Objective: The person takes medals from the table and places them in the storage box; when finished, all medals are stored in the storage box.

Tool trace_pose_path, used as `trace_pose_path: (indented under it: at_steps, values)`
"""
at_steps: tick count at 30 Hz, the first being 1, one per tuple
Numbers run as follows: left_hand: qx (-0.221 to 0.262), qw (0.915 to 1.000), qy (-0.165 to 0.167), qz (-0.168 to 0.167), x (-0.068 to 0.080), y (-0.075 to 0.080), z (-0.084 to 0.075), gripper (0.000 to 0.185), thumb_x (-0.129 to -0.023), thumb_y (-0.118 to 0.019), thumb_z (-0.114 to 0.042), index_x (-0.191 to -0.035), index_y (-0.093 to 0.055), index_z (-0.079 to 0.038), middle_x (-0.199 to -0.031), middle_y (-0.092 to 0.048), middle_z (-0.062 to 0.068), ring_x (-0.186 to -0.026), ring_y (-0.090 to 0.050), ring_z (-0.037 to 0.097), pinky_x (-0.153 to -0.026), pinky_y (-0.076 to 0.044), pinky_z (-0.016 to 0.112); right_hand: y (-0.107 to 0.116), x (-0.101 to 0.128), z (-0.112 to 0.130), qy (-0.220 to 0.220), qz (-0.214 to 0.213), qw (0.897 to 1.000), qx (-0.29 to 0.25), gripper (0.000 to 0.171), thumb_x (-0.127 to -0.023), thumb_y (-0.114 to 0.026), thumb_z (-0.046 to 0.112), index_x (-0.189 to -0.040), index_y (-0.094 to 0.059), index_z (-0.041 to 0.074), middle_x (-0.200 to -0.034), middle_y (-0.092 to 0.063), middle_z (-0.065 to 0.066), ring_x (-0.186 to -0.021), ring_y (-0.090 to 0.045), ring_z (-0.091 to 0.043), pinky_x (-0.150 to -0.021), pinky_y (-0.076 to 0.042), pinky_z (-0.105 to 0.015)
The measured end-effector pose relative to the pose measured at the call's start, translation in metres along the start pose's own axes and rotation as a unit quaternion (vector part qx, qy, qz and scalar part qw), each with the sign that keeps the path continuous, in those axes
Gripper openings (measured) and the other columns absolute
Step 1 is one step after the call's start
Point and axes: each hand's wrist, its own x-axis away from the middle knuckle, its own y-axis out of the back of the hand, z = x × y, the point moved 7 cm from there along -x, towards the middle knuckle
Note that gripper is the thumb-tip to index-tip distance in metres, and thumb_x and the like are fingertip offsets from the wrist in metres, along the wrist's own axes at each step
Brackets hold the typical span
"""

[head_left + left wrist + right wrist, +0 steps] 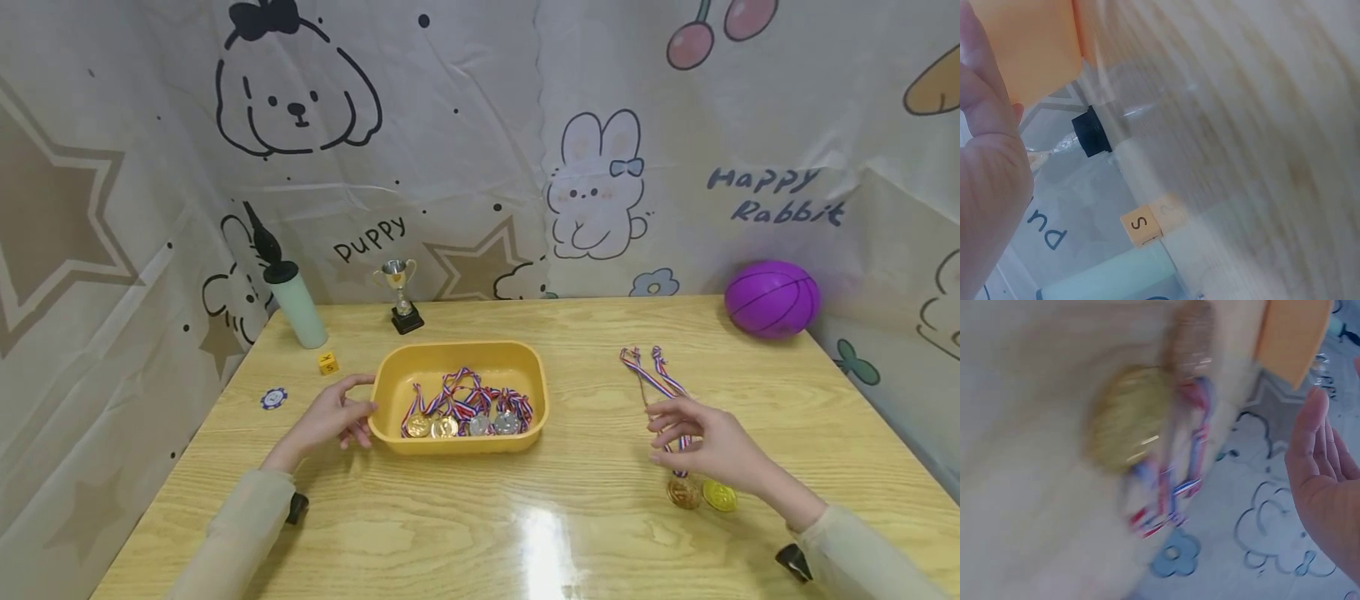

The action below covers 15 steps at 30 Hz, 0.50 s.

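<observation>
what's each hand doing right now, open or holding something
Left hand: open, fingers loosely curled beside the yellow tray.
Right hand: open, over the medal ribbons, gripping nothing.

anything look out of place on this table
Two medals lie on the bare table by the right hand, ribbons trailing, while the other medals sit in the yellow tray. Nothing looks spilled or broken.
</observation>
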Motion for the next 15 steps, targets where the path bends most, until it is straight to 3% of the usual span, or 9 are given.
trace_pose_path:
  at_steps: [10,15]
  values:
    - [-0.001,1.0000,0.002,-0.001,0.001,0.000,-0.001,0.063,-0.092,-0.057,-0.014,-0.147,-0.028,-0.001,-0.066,-0.064,0.008,-0.053,-0.066,0.020,-0.041,-0.045,0.023,0.005,0.034,-0.030,-0.019,-0.004,0.995,0.098,0.069,-0.063,-0.088,0.021,-0.121,-0.058,-0.002,-0.098,-0.068,-0.006,-0.081,-0.061,0.002,-0.061,-0.052,-0.021]
    - [-0.001,1.0000,0.001,-0.001,0.001,0.000,-0.001,0.063,-0.092,-0.057,-0.014,-0.146,-0.029,-0.001,-0.066,-0.064,0.009,-0.053,-0.066,0.020,-0.041,-0.045,0.022,0.004,0.043,-0.036,0.000,-0.015,0.990,0.139,0.068,-0.059,-0.090,0.027,-0.117,-0.062,0.004,-0.094,-0.070,0.001,-0.080,-0.059,0.004,-0.059,-0.050,-0.020]
